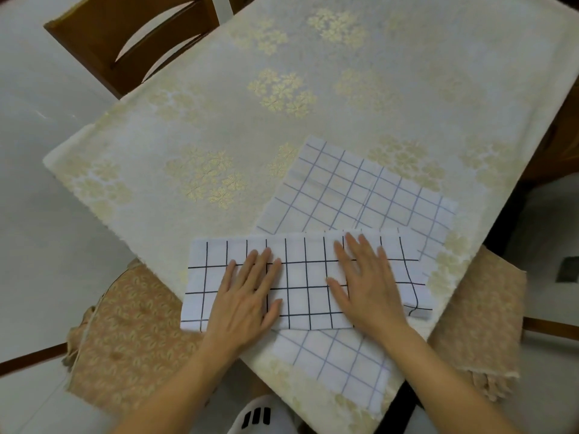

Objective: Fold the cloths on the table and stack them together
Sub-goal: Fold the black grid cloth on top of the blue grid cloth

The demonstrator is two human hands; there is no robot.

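A folded white cloth with a bold black grid lay as a long rectangle near the table's front corner. The left hand and the right hand both pressed flat on it, fingers straight and spread, gripping nothing. Beneath it a thinner white cloth with a fine blue grid lay spread flat, its middle hidden. The tablecloth looked woven, with pale gold flower clusters. A cushioned chair sat partly under the table.

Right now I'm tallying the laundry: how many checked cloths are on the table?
2. The black-checked cloth lies folded at the near edge under both flat hands. The blue-checked cloth lies spread beneath and behind it. Others may be hidden underneath.
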